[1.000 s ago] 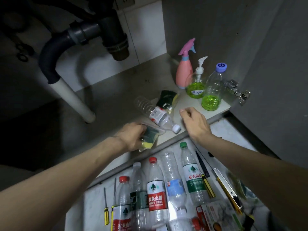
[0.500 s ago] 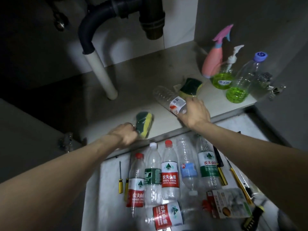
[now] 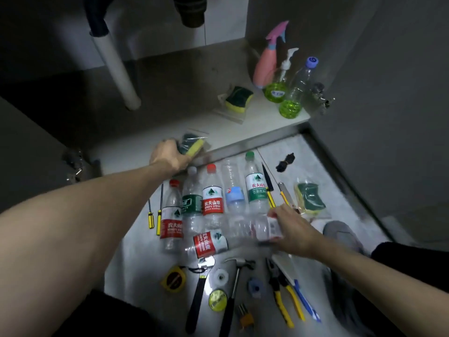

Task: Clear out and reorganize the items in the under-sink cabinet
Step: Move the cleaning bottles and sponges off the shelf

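My left hand [image 3: 167, 155] grips a wrapped green-and-yellow sponge [image 3: 194, 144] at the front edge of the cabinet floor [image 3: 170, 93]. My right hand [image 3: 295, 228] holds an empty clear bottle [image 3: 264, 227] with a white label, low over the floor below a row of several water bottles [image 3: 212, 198]. Another bottle with a red label [image 3: 209, 244] lies on its side beside it. A second wrapped sponge [image 3: 239, 98] lies inside the cabinet. At the cabinet's right stand a pink spray bottle [image 3: 266, 64], a pump bottle [image 3: 277, 86] and a bottle with green liquid [image 3: 295, 98].
A white drain pipe [image 3: 116, 69] stands in the cabinet. On the floor lie screwdrivers [image 3: 155, 212], a third sponge [image 3: 309, 199], a knife [image 3: 267, 181], a tape measure [image 3: 173, 279], a wrench [image 3: 198, 293], a hammer [image 3: 233, 288] and pliers [image 3: 279, 293]. A grey shoe [image 3: 342, 235] is at the right.
My right hand took the clear bottle out of the cabinet and brought it down to the floor by the bottle row. My left hand still holds the sponge at the cabinet edge.
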